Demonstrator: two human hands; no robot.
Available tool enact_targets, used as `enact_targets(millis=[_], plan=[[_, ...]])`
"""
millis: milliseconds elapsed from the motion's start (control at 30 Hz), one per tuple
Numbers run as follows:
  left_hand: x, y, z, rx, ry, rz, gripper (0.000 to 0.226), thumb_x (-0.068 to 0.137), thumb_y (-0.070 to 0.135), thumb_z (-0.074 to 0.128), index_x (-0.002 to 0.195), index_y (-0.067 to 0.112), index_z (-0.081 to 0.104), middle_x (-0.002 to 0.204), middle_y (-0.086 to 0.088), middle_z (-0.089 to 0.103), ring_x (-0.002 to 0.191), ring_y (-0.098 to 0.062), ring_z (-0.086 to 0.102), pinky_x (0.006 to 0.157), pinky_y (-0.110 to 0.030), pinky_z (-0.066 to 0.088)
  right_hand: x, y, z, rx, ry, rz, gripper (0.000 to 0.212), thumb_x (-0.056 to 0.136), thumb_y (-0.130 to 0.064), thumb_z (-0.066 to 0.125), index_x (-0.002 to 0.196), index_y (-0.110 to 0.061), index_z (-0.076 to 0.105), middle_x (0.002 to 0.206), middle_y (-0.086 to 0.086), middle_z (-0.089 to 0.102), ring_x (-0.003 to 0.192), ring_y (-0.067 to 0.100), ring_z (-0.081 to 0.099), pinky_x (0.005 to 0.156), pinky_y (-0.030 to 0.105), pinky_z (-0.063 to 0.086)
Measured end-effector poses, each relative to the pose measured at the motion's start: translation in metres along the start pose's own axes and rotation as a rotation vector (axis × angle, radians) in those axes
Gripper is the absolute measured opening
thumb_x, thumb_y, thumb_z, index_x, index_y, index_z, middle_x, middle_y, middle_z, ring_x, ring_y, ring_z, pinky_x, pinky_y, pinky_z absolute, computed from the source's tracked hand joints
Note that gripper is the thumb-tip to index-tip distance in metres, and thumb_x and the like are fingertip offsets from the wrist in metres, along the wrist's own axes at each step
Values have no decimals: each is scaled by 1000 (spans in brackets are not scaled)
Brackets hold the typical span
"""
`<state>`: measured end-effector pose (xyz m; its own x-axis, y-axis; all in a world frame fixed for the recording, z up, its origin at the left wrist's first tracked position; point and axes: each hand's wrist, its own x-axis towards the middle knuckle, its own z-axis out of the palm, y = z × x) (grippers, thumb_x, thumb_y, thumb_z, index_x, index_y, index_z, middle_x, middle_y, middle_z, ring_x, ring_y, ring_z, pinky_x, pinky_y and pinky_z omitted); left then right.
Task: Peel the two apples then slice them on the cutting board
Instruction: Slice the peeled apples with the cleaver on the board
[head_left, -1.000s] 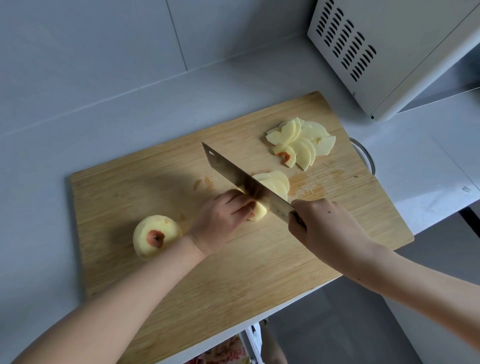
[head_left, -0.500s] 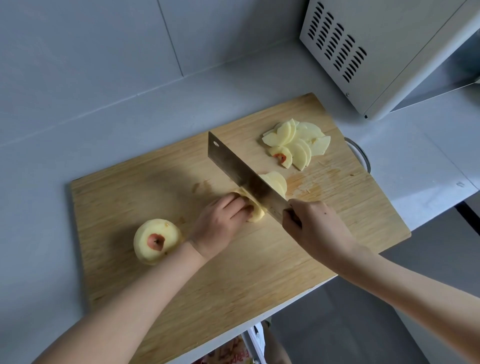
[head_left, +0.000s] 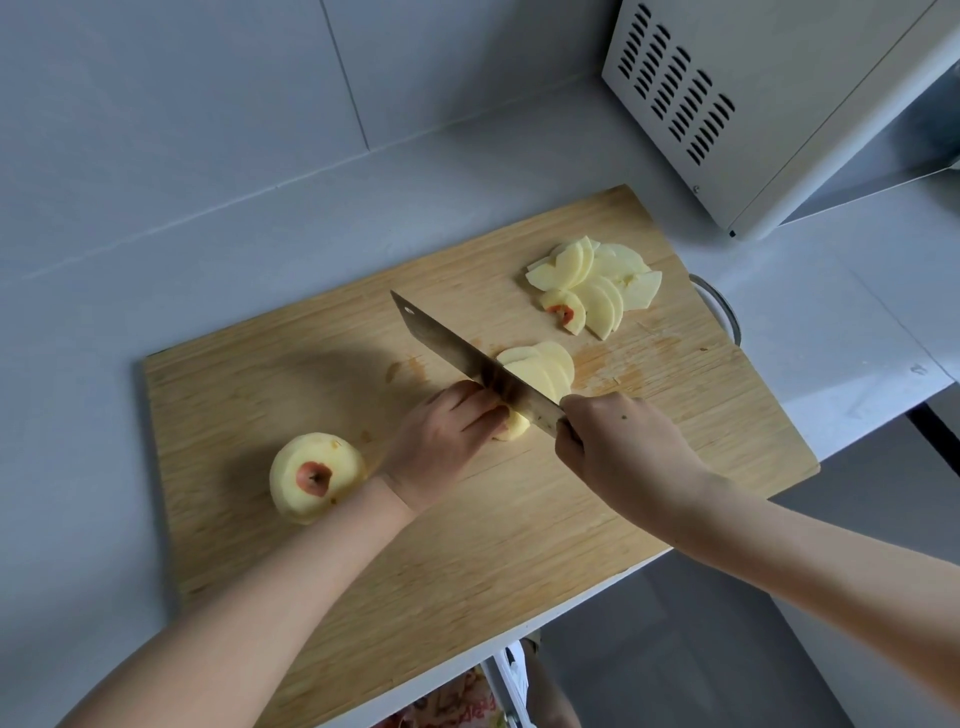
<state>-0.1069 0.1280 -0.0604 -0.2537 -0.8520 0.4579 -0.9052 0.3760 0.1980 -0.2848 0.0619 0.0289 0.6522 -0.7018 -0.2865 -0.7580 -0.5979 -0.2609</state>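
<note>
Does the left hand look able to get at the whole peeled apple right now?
Likely yes, once it lets go: the left hand holds the apple piece beside the knife, but the peeled apple sits right by its wrist with only bare cutting board between.

**Slicing on the cutting board (head_left: 249, 395)**

The right grip (head_left: 618, 447) is holding the cleaver (head_left: 457, 353) by its handle, blade slanting across the apple piece (head_left: 515, 428). The left grip (head_left: 447, 436) is pinning that piece with curled fingers. Some cut slices (head_left: 545, 369) are leaning just right of the blade; a second fan (head_left: 597, 288) is lying farther back. The peeled apple (head_left: 314, 478) is sitting beside the left wrist.
</note>
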Motion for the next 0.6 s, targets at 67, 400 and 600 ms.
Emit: enact_targets(millis=[67, 400, 600], plan=[[0, 0, 0, 5, -1, -7, 27, 62, 5, 87, 87, 8, 75, 92, -7, 72, 82, -22, 65, 72, -29, 53, 5, 0, 3, -9, -5, 1, 24, 94, -15, 39, 71, -16, 43, 56, -5, 37, 45, 8, 32, 41, 21, 21], [0, 2, -3, -47, 46, -33, 14, 73, 0, 74, 87, 2, 74, 91, -13, 70, 89, -24, 62, 80, -32, 56, 15, 14, 23, 248, -18, 45, 29, 94, -19, 46, 66, -20, 46, 56, -6, 43, 48, 12, 40, 46, 22, 30], [-4, -2, -1, -3, 26, 6, 19, 71, 8, 82, 87, 1, 74, 90, -13, 71, 84, -27, 68, 78, -34, 57, -9, 11, 8, 211, 91, 14, 29, 93, -17, 44, 64, -13, 48, 48, -6, 38, 39, 10, 33, 40, 20, 25]])
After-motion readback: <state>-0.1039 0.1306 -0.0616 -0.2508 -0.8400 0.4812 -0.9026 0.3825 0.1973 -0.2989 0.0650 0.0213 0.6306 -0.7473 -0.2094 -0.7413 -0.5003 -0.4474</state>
